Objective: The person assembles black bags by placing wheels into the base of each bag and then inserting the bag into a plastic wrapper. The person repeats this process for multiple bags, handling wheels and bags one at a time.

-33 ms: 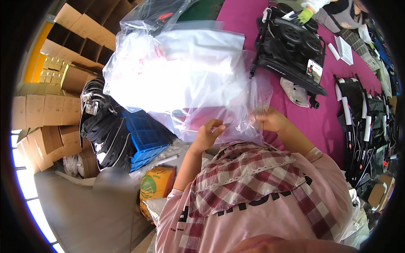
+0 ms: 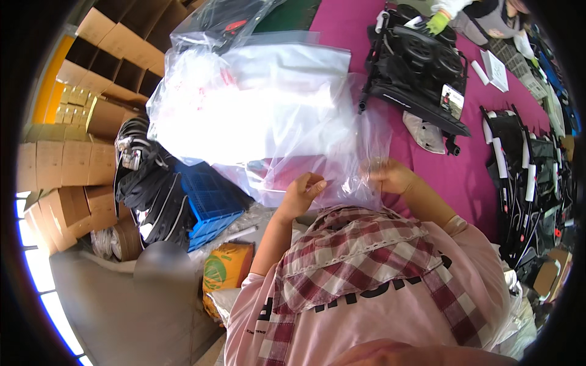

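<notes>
Large clear plastic bags (image 2: 287,131) lie in a pile on the table in front of me, shiny and wrinkled, with red printing at the left. My left hand (image 2: 303,194) is at the near edge of the pile, its fingers curled in on the thin film. To its right, my right hand (image 2: 390,175) pinches the gathered near-right corner of the same plastic, thumb and fingers together. The fingertips are partly lost in the glare and folds. Both hands are close to my checked apron (image 2: 360,250).
A folded black stroller frame with wheels (image 2: 418,67) lies on the magenta tablecloth (image 2: 473,183); a co-worker's gloved hand (image 2: 437,22) touches it. More folded frames (image 2: 528,183) stand at right. Left are cardboard boxes (image 2: 61,158), black bundles (image 2: 152,189), a blue crate (image 2: 210,198) and a yellow sack (image 2: 227,268).
</notes>
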`<state>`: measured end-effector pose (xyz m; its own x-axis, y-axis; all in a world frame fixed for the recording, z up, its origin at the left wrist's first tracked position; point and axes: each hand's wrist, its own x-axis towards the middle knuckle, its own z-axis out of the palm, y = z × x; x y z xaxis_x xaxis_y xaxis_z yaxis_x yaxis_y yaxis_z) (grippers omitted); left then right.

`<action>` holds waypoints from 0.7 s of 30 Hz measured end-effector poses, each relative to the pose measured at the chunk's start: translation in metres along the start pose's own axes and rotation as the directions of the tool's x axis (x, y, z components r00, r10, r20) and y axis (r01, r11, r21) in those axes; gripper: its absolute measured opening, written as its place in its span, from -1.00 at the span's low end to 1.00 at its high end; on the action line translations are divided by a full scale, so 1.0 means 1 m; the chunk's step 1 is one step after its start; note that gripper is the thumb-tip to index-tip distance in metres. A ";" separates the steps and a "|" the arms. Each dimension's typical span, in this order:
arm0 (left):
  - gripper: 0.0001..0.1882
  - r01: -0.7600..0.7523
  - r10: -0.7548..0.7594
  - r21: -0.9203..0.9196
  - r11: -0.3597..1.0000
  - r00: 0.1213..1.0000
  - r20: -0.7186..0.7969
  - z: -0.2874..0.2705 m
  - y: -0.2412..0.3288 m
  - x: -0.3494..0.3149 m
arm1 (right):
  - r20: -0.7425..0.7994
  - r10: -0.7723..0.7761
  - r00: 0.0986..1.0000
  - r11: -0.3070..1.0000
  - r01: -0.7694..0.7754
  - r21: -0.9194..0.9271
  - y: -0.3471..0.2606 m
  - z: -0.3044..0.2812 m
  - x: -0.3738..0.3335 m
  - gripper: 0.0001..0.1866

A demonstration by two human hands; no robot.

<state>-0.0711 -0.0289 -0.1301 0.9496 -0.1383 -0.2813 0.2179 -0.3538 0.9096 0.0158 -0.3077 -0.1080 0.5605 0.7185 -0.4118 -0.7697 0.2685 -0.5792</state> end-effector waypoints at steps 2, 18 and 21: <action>-0.59 -0.005 0.043 -0.235 0.972 0.987 0.156 0.014 0.009 0.012 | 0.108 0.011 0.994 0.999 -0.007 -0.038 0.013 -0.015 -0.007 -0.79; -0.81 -0.173 0.317 0.633 0.755 0.941 -0.121 0.013 -0.066 0.052 | -0.329 -0.397 0.857 0.760 0.106 -0.641 -0.008 -0.038 -0.055 -0.66; -0.72 0.189 0.008 0.344 0.920 0.867 -0.499 -0.042 -0.092 0.014 | -0.215 -0.510 0.833 0.780 0.342 -0.524 -0.033 -0.054 -0.060 -0.65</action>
<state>-0.0684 0.0407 -0.2049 0.9373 0.3384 -0.0837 0.3024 -0.6697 0.6782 0.0241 -0.3936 -0.1022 0.9250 0.3238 -0.1990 -0.2486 0.1196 -0.9612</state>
